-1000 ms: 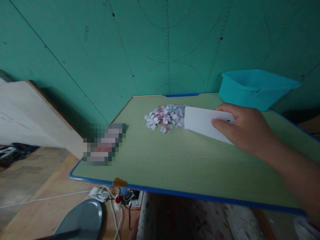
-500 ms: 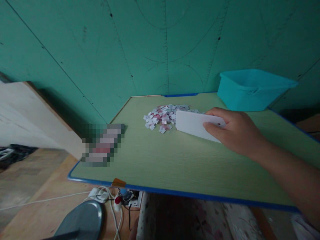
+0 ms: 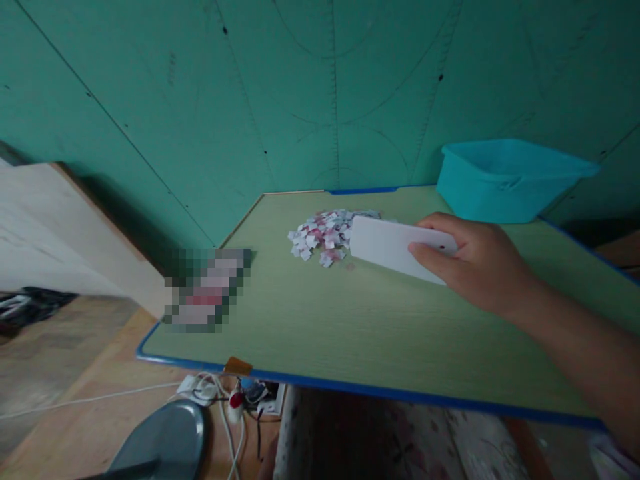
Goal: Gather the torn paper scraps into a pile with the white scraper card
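Observation:
My right hand (image 3: 480, 267) comes in from the right and is closed around the right end of a flat white rectangular board (image 3: 387, 245). A small dark hole shows in the board near my thumb. The board's left end is at the right side of a heap of small paper scraps (image 3: 317, 233), white with pink marks, and hides part of it. Whether board and scraps touch, I cannot tell. My left hand is out of view.
The pale green table (image 3: 310, 320) has a blue edge and meets a green wall (image 3: 300, 87). A turquoise bin (image 3: 500, 193) stands at the back right. A blurred-out flat object (image 3: 210, 293) lies left. Below are cables (image 3: 220, 393) and a grey round base (image 3: 160, 433).
The white board's left end has risen slightly, with my right hand still around it. The heap of scraps looks nearly the same. The whole view has shifted a little.

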`<state>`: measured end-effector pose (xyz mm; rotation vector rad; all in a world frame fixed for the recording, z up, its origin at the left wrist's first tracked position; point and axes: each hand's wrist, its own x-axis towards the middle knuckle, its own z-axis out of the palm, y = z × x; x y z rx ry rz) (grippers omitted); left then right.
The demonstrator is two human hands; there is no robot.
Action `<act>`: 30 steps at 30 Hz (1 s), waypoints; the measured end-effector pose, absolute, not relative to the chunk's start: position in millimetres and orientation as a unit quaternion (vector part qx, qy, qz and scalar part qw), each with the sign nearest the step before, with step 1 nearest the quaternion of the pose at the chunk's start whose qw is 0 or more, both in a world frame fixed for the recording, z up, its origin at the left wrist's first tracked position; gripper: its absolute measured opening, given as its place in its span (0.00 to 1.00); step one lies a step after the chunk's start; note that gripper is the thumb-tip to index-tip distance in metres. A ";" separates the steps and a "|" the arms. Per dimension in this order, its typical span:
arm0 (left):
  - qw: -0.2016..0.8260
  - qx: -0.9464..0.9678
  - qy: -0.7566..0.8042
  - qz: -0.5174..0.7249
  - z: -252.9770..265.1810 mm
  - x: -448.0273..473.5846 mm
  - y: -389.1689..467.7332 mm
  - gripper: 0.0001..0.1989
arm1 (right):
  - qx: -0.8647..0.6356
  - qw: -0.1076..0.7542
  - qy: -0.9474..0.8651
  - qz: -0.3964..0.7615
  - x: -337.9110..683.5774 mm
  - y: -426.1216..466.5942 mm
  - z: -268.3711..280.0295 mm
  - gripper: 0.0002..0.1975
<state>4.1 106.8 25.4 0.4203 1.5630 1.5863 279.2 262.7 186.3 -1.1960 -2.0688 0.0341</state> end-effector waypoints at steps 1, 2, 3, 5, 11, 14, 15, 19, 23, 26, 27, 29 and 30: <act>0.422 0.167 0.626 0.635 27.2 3.3 106.4 0.13 | -0.461 0.366 -0.808 0.007 279.4 263.2 185.6 0.05; 0.420 0.165 0.628 0.634 29.0 2.4 105.3 0.14 | -0.458 0.363 -0.812 0.004 279.3 263.5 184.7 0.05; 0.420 0.163 0.630 0.633 30.7 1.8 104.0 0.15 | -0.454 0.358 -0.816 0.005 279.0 263.5 183.9 0.05; 0.422 0.158 0.632 0.630 33.3 1.8 101.0 0.17 | -0.444 0.348 -0.825 0.024 277.9 262.2 183.0 0.05; 0.440 0.150 0.621 0.631 36.9 7.0 94.6 0.20 | -0.438 0.351 -0.825 0.072 276.4 259.3 184.6 0.05; 0.451 0.147 0.616 0.629 41.1 8.9 93.4 0.19 | -0.435 0.341 -0.831 0.061 275.2 261.3 182.1 0.07; 0.457 0.147 0.614 0.627 42.5 10.2 93.8 0.18 | -0.428 0.334 -0.837 0.062 274.7 261.6 180.9 0.08; 0.489 0.144 0.596 0.620 46.3 22.3 99.3 0.09 | -0.408 0.321 -0.850 0.091 274.6 258.9 179.0 0.09; 0.524 0.137 0.579 0.609 49.9 35.0 105.3 0.06 | -0.419 0.349 -0.832 0.105 276.2 258.2 180.8 0.06; 0.542 0.130 0.566 0.608 55.3 37.2 107.3 0.09 | -0.394 0.371 -0.834 0.103 275.3 261.3 179.2 0.07; 0.546 0.128 0.561 0.609 57.0 37.1 107.6 0.10 | -0.381 0.374 -0.839 0.104 274.4 262.1 178.2 0.07; 0.550 0.122 0.555 0.612 59.0 36.8 107.4 0.09 | -0.357 0.369 -0.850 0.116 272.5 262.4 176.5 0.08; 0.551 0.118 0.554 0.613 59.1 36.6 107.2 0.07 | -0.351 0.362 -0.854 0.127 271.6 261.8 176.3 0.08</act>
